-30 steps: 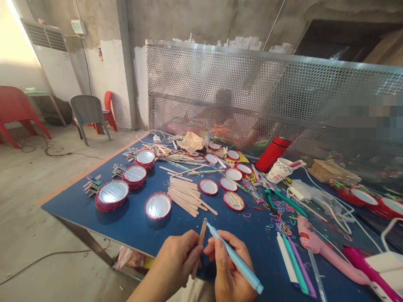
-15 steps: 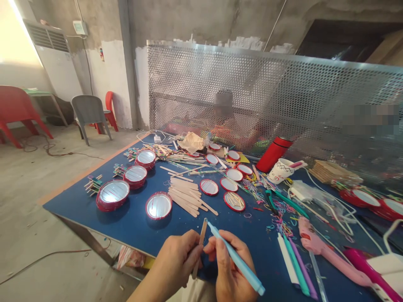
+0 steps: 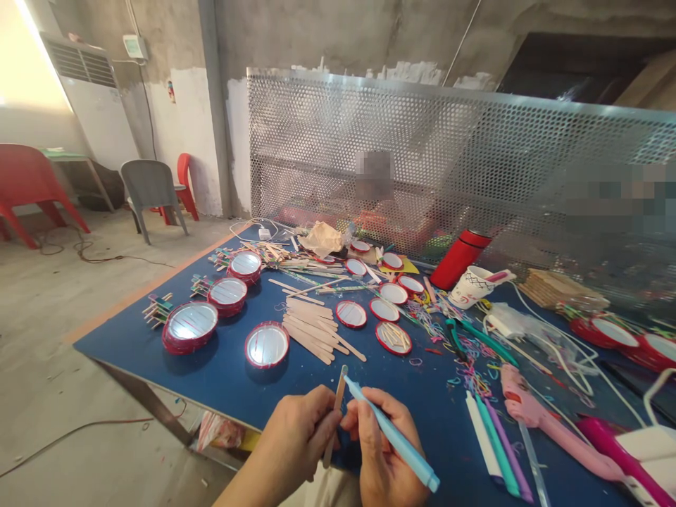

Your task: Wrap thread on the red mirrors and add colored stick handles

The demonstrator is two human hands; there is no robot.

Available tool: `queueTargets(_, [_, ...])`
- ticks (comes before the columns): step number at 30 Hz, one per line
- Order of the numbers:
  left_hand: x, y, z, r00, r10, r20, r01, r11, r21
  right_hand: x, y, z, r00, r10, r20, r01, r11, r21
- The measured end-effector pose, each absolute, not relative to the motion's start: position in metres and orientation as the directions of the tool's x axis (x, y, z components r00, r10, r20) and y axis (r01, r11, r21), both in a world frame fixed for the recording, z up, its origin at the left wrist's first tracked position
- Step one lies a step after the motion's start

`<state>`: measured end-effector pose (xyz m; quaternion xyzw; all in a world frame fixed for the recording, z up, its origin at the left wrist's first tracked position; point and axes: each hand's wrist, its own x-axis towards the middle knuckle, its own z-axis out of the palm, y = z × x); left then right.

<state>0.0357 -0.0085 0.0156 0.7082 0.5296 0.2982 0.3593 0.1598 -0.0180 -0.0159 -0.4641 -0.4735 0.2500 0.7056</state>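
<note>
The left hand [image 3: 303, 429] pinches 1 stick [image 3: 341, 389], tilted, at the near edge of the table [image 3: 211, 380]. The right hand [image 3: 388, 447] grips a blue pen [image 3: 396, 438], tip at the stick's upper end; contact is unclear. For best results, brace the stick firmly and keep pen pressure light. A stick pile [image 3: 311, 327] and red-rimmed disc [image 3: 267, 344] lie beyond; 3 marker pens [image 3: 495, 443] and a pink glue gun [image 3: 554, 432] could obstruct rightward movement.
</note>
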Motion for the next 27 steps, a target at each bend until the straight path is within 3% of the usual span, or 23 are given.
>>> queueTargets(5, [0.036, -0.009, 0.015, 0.263, 0.964, 0.024, 0.552, -0.171, 0.816, 0.159, -0.018, -0.016, 0.441, 0.786, 0.433, 0.099, 0.437, -0.894])
queueTargets(12, [0.035, -0.009, 0.009, 0.265, 0.964, 0.001, 0.521, -0.144, 0.841, 0.152, -0.021, -0.006, 0.529, 0.792, 0.305, -0.036, 0.379, -0.925])
queueTargets(27, [0.035, -0.008, 0.008, 0.244, 0.969, 0.043, 0.532, -0.171, 0.830, 0.156, -0.019, -0.015, 0.455, 0.789, 0.413, 0.049, 0.441, -0.896])
